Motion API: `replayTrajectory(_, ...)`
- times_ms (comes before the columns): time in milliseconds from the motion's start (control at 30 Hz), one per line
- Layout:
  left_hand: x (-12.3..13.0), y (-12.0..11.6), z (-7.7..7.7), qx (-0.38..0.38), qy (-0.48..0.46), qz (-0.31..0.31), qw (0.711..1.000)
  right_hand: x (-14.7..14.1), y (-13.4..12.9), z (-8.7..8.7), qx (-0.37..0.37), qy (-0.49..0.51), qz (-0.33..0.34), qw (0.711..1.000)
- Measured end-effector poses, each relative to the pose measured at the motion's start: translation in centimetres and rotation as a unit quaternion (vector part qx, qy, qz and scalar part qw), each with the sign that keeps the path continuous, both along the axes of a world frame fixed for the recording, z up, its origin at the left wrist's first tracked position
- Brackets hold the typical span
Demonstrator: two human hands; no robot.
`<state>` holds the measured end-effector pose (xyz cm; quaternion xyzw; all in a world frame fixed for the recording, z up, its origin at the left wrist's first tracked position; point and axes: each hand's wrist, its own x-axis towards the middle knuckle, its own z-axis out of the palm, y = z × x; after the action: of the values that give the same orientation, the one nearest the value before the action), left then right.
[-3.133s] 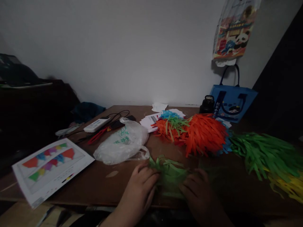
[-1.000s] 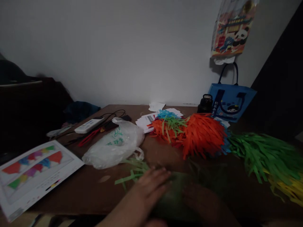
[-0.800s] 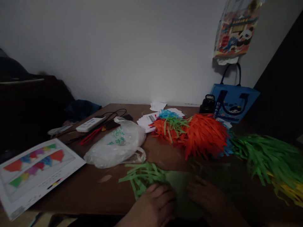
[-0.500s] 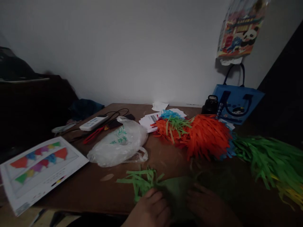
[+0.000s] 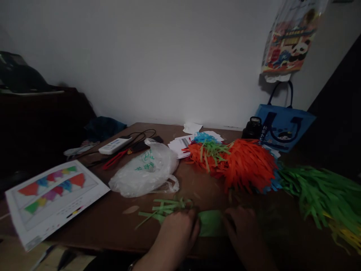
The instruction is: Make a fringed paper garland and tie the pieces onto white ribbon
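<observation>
A green fringed paper strip (image 5: pixel 210 223) lies at the table's front, its flat part stretched between my two hands. Its cut fringe (image 5: pixel 169 205) sticks out to the left, beyond my left hand (image 5: pixel 180 227), whose fingers are curled down over the paper. My right hand (image 5: pixel 243 227) grips the other end with bent fingers; dim light hides its fingertips. Straight ahead are bundles of orange fringed paper (image 5: pixel 248 165), with small light-green (image 5: pixel 213 148) and blue fringes (image 5: pixel 204 137) on top. Off to the right spreads a larger green fringe bundle (image 5: pixel 324 195) with yellow strips (image 5: pixel 342 233) below.
A white plastic bag (image 5: pixel 146 173) sits left of centre on the brown table (image 5: pixel 194 188). A printed bunting sheet (image 5: pixel 59 199) overhangs the left edge. Behind are a power strip (image 5: pixel 115 145), white cards (image 5: pixel 179 146), a black bottle (image 5: pixel 252 128) and a blue tote bag (image 5: pixel 284 126).
Both hands have moved slightly away from me, up the table. The green paper between them now lies flatter and more level. The whole view has shifted a little.
</observation>
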<state>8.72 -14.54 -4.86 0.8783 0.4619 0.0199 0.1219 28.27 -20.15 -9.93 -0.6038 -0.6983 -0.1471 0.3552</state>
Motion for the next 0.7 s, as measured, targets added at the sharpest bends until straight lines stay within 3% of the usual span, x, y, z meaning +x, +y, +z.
replayTrajectory(267, 0.1, 1.0, 0.5, -0.028, 0.019, -0.016, 0.999, 0.4, 0.8, -2.0, 0.000, -0.014, -0.046, 0.999)
replayTrajectory(433, 0.1, 1.4, 0.3, -0.025, 0.036, -0.020, 0.999, 1.5, 0.4, -0.3, 0.053, -0.074, -0.094, 0.991)
replayTrajectory(500, 0.1, 1.4, 0.3, -0.026, 0.043, -0.020, 0.999, 1.8, -0.2, 1.0, 0.058, -0.070, -0.035, 0.995)
replayTrajectory(633, 0.3, 1.5, 0.4, -0.022, 0.055, -0.023, 0.998, 1.0, -1.1, 2.1, 0.008, -0.006, 0.194, 0.981)
replayTrajectory(700, 0.2, 1.6, 0.3, -0.022, 0.054, -0.022, 0.998, 0.4, -1.0, 1.7, -0.016, 0.004, 0.230, 0.973)
